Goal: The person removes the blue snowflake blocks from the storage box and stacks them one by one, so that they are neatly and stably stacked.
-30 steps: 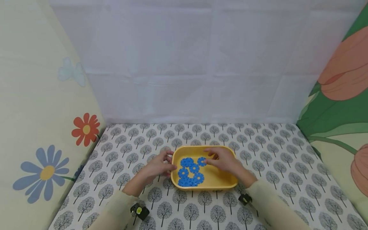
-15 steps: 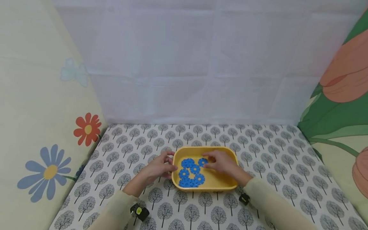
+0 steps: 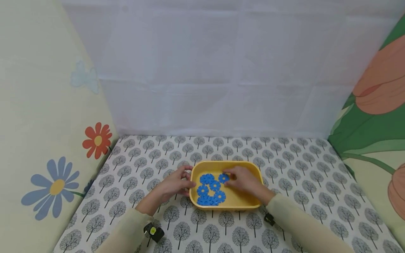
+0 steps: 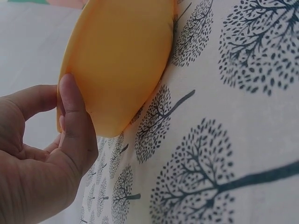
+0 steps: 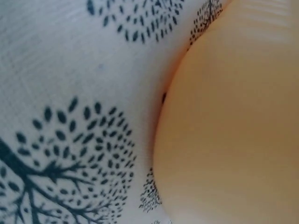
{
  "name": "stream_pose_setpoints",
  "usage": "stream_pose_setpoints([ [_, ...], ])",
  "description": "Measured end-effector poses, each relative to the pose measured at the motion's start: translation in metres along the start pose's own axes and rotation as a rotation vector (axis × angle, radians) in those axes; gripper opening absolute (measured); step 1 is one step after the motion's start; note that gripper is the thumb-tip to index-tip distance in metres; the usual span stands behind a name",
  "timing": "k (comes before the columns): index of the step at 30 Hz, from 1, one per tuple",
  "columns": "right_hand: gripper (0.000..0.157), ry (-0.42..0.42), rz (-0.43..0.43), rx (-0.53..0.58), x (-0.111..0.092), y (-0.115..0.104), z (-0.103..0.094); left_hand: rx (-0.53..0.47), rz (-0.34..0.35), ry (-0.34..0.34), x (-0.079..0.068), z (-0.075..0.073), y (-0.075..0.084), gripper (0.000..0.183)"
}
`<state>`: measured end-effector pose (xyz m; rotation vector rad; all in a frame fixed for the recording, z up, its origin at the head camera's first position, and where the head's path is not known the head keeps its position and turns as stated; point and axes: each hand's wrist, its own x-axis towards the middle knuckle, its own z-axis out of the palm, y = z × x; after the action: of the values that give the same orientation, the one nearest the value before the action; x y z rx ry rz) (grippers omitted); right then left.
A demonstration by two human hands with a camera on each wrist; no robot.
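Note:
A yellow tray point(image 3: 232, 207) with a raised rim stands on the cloth, holding several flat blue flower-shaped discs point(image 3: 215, 186) gathered in its left half. At the tray's left end my left hand point(image 3: 172, 183) pinches the rim. The left wrist view shows the thumb and bent fingers of that left hand point(image 4: 51, 158) at the edge of the yellow wall. Reaching over the right side, my right hand point(image 3: 243, 180) has thumb and index finger at opposite edges of one blue disc point(image 3: 223, 178) set a little apart. In the right wrist view the tray's outer wall point(image 5: 229, 121) shows, with the hand out of sight.
White cloth with grey trees point(image 3: 158, 211) covers the table. A white sheet point(image 3: 202, 70) hangs behind it. Flower-printed panels flank both sides, the left one point(image 3: 47, 116) cream with daisies. Black wrist cameras are strapped near both sleeves.
My right hand has lowered slightly, and its thumb and index finger have closed in around the single blue disc. The left hand stays on the rim. The view has shifted a little.

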<state>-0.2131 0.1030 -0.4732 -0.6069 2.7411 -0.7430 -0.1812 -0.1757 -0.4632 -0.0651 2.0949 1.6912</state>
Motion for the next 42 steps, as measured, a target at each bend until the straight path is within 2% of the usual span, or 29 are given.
stream_pose_setpoints([
  [10,0.054,-0.025,0.004,-0.04,0.0014,-0.0003,0.0033,-0.008,0.003,-0.014,-0.0021,-0.0008,0.0023,0.066],
  [30,0.043,-0.017,-0.009,0.007,0.0024,0.0013,0.0069,-0.013,0.021,-0.043,-0.001,-0.003,-0.0011,0.068],
  [42,0.038,-0.03,0.028,0.05,0.0003,-0.0005,0.0058,-0.013,0.028,-0.05,-0.0024,-0.0028,-0.0005,0.069],
])
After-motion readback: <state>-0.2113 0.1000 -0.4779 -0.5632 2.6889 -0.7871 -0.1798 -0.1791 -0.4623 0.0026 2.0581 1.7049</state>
